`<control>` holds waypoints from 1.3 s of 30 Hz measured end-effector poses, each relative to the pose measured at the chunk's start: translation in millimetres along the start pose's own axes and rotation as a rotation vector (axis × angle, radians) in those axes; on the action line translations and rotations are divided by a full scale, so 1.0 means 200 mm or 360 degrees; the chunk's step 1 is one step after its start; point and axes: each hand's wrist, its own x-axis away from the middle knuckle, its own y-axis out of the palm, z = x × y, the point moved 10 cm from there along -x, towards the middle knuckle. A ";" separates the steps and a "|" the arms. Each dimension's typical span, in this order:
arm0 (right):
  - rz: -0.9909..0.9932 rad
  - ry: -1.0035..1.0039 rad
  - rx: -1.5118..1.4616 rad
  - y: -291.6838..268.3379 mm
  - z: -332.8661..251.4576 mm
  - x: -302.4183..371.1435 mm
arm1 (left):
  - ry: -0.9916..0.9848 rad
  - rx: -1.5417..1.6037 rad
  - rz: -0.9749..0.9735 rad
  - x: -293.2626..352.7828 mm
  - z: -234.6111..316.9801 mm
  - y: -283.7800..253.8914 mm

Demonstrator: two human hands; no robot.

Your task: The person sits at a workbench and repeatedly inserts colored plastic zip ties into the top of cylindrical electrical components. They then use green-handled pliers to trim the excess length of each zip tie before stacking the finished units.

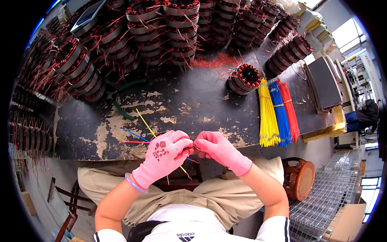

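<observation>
My left hand (165, 152), in a pink glove, is closed over a yellow wire (145, 122), a blue wire (134, 133) and a red wire (131, 142). Their long ends fan out to the left over the table edge, and short ends stick out below the hand. Close against its fingertips, my right hand (219, 150), also gloved in pink, is closed in a pinch. A thin dark bit shows between the two hands; its kind is too small to make out. Both hands are at the table's front edge, above my lap.
Bundles of yellow wires (268, 117), blue wires (281, 115) and red wires (289, 113) lie at the right. Behind them stands a wound motor stator (245, 78). Stacked stators (181, 32) fill the table's back. Green-handled pliers (123, 111) rest left on the worn black table (181, 105).
</observation>
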 end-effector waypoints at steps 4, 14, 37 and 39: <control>0.0678 -0.1097 0.1291 -0.02 -0.34 0.26 | -0.0037 0.0031 -0.0002 -0.01 -0.01 0.00; -0.0129 0.0048 -0.0219 0.05 0.08 0.07 | 0.0059 -0.0032 -0.0034 0.00 -0.01 0.02; 0.1064 -0.1500 0.1986 0.08 -0.31 0.33 | -0.0004 -0.0040 0.0014 0.00 -0.02 0.02; 0.0946 -0.1513 0.1928 0.08 -0.31 0.30 | 0.0001 -0.0049 0.0001 0.00 -0.02 0.02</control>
